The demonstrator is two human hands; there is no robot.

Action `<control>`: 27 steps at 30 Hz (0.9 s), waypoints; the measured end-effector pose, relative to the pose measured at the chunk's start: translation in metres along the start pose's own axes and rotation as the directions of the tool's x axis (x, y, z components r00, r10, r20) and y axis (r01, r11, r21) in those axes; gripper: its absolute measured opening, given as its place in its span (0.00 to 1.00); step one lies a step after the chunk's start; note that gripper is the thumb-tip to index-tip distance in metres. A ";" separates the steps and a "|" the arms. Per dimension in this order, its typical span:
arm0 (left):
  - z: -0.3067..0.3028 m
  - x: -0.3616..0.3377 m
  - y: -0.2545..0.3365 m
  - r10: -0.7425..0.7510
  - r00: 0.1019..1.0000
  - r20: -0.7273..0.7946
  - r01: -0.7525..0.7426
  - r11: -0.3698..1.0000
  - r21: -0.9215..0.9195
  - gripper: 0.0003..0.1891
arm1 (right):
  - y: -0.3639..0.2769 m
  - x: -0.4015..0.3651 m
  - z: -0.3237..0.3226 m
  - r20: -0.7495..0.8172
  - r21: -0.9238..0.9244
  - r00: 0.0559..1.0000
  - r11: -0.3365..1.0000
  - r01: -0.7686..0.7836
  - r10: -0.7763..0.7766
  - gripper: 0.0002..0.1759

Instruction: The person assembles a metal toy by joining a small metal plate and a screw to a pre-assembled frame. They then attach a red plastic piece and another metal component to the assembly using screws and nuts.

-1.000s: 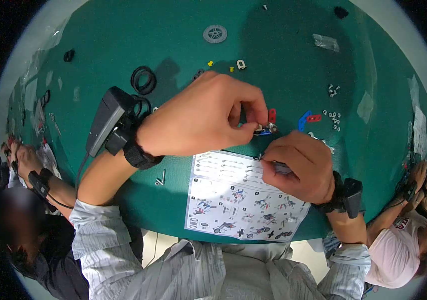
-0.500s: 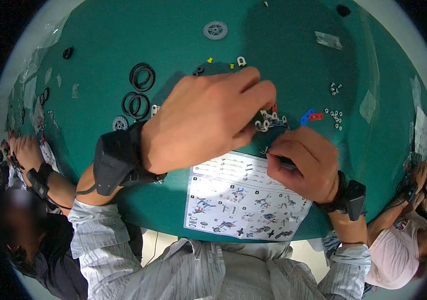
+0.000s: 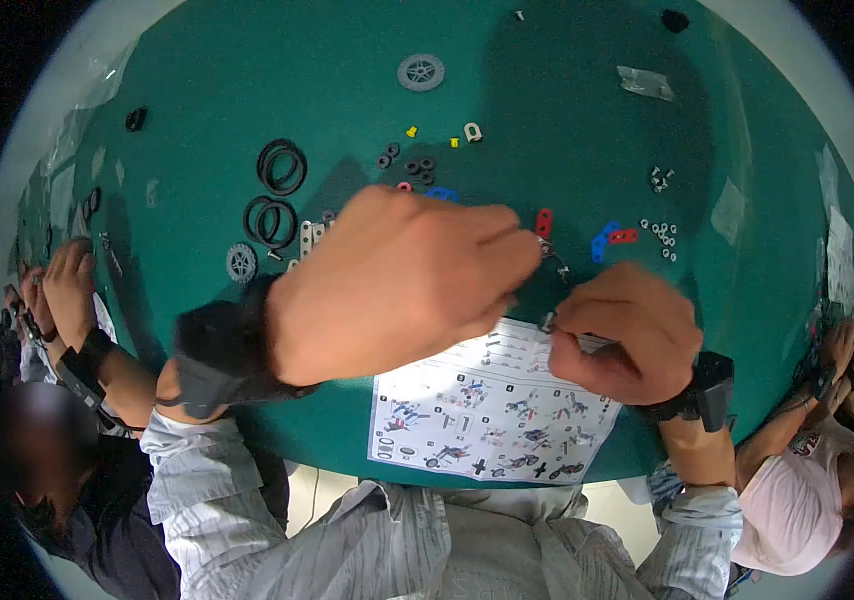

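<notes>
My left hand (image 3: 407, 285) reaches over the middle of the table with its fingers curled together, and whatever they pinch is hidden. Just beyond its fingertips lie a red perforated strip (image 3: 544, 222) and a few small metal parts (image 3: 561, 270), partly covered by the hand. Above the instruction sheet (image 3: 477, 440), my right hand (image 3: 632, 335) pinches a small silvery part (image 3: 548, 322), too small to name. A blue perforated piece (image 3: 603, 241) and a second red strip (image 3: 624, 236) lie beyond the right hand.
Black tyres (image 3: 282, 167), a grey wheel (image 3: 420, 72) and a smaller wheel (image 3: 241, 262) lie to the left and back. Several nuts (image 3: 662, 235) and screws (image 3: 660, 179) sit at right, near a plastic bag (image 3: 645, 83). Other people's hands (image 3: 69, 295) work at the sides.
My left hand has drawn back slightly toward me, uncovering the red strip, black rings and a blue piece. My right hand has shifted a little right and toward me, still pinching the small part.
</notes>
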State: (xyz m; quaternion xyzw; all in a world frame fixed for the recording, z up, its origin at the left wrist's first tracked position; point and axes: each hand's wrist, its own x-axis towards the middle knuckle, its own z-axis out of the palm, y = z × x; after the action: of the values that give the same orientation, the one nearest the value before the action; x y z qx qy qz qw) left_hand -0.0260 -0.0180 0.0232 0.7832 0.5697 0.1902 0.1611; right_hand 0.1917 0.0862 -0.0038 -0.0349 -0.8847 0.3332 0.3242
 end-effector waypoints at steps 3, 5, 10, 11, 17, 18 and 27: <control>0.018 0.004 -0.004 0.175 0.974 -0.144 -0.152 0.976 0.157 0.10 | -0.002 0.004 -0.011 -0.094 0.038 0.995 0.999 -0.036 0.039 0.17; 0.021 0.006 -0.004 0.264 0.953 -0.148 -0.217 0.937 0.274 0.11 | -0.002 0.004 -0.015 -0.133 0.040 0.990 0.998 -0.041 0.046 0.17; 0.024 0.004 -0.006 0.374 0.926 -0.047 -0.329 0.864 0.382 0.14 | -0.001 0.002 -0.015 -0.113 -0.043 0.993 0.998 0.038 -0.042 0.16; 0.022 0.004 -0.004 0.374 0.927 -0.009 -0.340 0.852 0.399 0.10 | 0.000 0.000 -0.010 -0.140 -0.079 0.987 0.995 0.064 -0.075 0.15; 0.018 0.005 -0.001 0.354 0.935 0.012 -0.336 0.874 0.350 0.10 | 0.002 -0.003 -0.010 -0.071 -0.080 0.989 0.989 0.126 -0.132 0.16; 0.015 0.006 -0.001 0.324 0.946 0.006 -0.311 0.903 0.295 0.09 | 0.003 -0.003 -0.009 -0.081 -0.091 0.985 0.986 0.143 -0.150 0.16; -0.011 0.014 -0.027 -0.176 0.979 -0.101 0.115 0.892 -0.437 0.06 | 0.009 -0.001 -0.004 -0.065 -0.058 0.990 0.991 0.118 -0.122 0.14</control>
State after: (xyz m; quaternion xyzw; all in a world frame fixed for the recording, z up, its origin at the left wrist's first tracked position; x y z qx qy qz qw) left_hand -0.0494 0.0034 0.0215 0.6686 0.5807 0.3518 0.3033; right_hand 0.1937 0.0947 -0.0077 -0.0017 -0.8822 0.2878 0.3727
